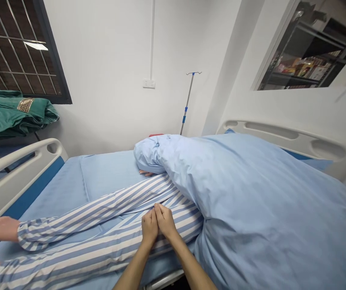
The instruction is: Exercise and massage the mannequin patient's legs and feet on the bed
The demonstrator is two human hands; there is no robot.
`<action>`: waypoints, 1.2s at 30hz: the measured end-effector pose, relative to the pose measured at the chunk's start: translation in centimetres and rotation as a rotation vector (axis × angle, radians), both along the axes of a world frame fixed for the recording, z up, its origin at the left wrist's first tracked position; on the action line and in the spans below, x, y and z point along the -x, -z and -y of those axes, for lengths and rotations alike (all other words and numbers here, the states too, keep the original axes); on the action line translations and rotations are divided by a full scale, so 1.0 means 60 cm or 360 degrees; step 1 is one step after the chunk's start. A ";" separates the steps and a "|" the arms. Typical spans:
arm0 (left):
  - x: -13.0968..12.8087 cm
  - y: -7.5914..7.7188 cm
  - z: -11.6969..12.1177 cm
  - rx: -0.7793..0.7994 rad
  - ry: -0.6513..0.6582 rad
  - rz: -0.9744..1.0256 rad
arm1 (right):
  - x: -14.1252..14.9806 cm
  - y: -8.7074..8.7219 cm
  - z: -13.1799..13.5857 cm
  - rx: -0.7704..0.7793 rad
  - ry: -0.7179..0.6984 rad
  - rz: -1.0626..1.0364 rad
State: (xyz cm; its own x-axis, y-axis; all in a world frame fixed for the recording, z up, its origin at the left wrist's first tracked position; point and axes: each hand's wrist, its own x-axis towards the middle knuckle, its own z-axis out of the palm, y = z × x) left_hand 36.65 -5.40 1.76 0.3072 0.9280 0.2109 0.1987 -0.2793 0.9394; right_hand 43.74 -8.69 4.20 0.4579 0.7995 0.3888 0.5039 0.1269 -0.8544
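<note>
Head view: bed with a light-blue fabric sheet (pixel 112 169), long axis left to right.
Quilt: puffy, plain light-blue cloth (pixel 251 189), right of both hands; right hand (pixel 166 222) nearer its edge.
Trousers: blue-and-white striped cloth (pixel 100 250), behind and beneath hands in view; legs run leftward from quilt.
Hands: left hand (pixel 149 227) touches right.
Fingers (pixel 160 211): curled narrow; contents, cannot tell.
</note>
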 end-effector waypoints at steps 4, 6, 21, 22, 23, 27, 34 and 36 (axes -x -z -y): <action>0.000 0.002 -0.003 0.0015 0.0006 0.0029 | -0.009 0.005 0.003 -0.0023 -0.0017 0.0036; 0.000 0.003 -0.003 0.0045 0.0005 0.0056 | -0.008 0.020 0.003 -0.0005 0.0041 0.0061; -0.068 -0.081 -0.007 0.0437 0.0044 0.0676 | -0.013 0.039 0.007 -0.0154 0.0162 -0.0248; -0.069 -0.076 -0.006 0.0431 0.0028 0.0652 | -0.013 0.040 0.007 -0.0154 0.0177 -0.0269; -0.068 -0.067 -0.005 0.0412 0.0002 0.0593 | -0.013 0.039 0.007 -0.0153 0.0195 -0.0281; -0.054 -0.016 -0.002 0.0261 -0.0011 0.0280 | -0.012 0.036 0.006 -0.0157 0.0244 -0.0285; -0.049 -0.007 -0.002 0.0228 0.0025 0.0196 | -0.013 0.024 0.001 -0.0140 0.0197 -0.0314; -0.049 -0.010 -0.002 0.0230 0.0024 0.0216 | -0.021 0.012 0.004 -0.0104 0.0146 -0.0265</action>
